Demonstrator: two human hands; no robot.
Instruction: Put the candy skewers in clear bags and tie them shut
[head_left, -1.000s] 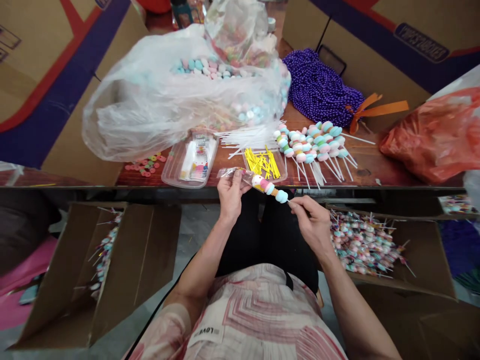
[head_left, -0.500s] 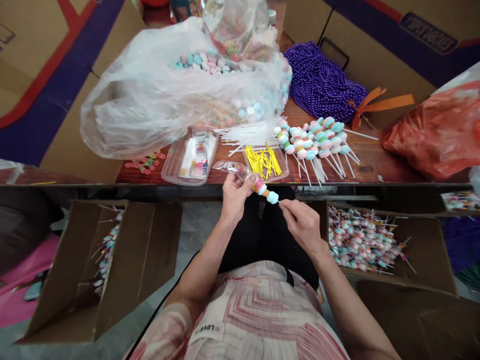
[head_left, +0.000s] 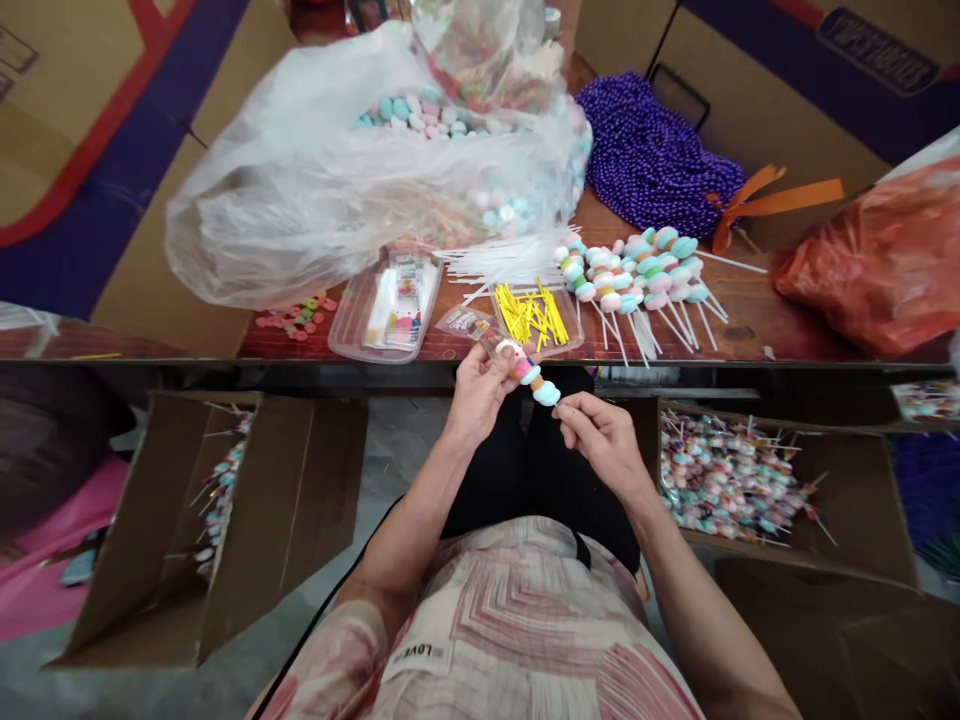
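Since a second ago, both hands have drawn closer together and the candy skewer of pastel pink, orange and blue pieces on a thin white stick [head_left: 534, 376] has slid further into the small clear plastic sleeve [head_left: 480, 334], leaving less candy bare. It hangs in the air just off the near edge of the wooden table [head_left: 750, 330]. The left hand [head_left: 475, 392] pinches the sleeve's mouth around the candy, probably to keep it open, while the right hand [head_left: 600, 440] is closed on the stick's lower end, steering it. Within easy reach along that near edge sit the shallow clear tray of yellow twist ties [head_left: 534, 318] and, to its right, a row of bare finished skewers [head_left: 637, 275].
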